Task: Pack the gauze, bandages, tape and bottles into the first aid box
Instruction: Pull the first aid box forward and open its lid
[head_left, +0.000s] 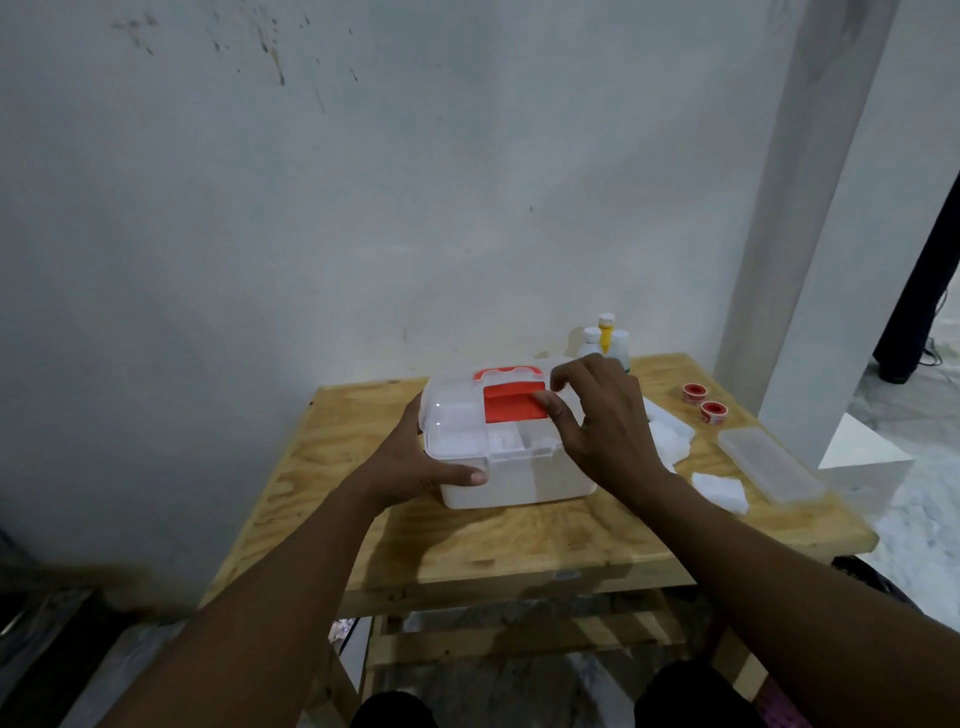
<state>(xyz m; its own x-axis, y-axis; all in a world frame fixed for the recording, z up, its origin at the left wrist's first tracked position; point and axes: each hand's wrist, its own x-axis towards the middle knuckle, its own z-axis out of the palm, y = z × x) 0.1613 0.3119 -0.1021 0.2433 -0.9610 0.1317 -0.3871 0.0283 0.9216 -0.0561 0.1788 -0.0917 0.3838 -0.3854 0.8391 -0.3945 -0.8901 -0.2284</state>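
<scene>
White box (519, 480) with clear lid and red handle sits closed mid-table; bottles (605, 340) upright behind it, two red tape rolls (701, 402) and white gauze (719, 486) lying at right.

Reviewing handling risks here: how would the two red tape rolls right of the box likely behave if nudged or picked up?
The red tape rolls lie flat on the wooden table, so a nudge would probably slide them, not roll them. They look small and hollow, likely light and easy to pinch. Tipped on edge, they could roll toward the nearby table edge.

Both forearms are bare, no sleeves, watch or rings showing; dark clothing covers the knees at the bottom edge.
</scene>
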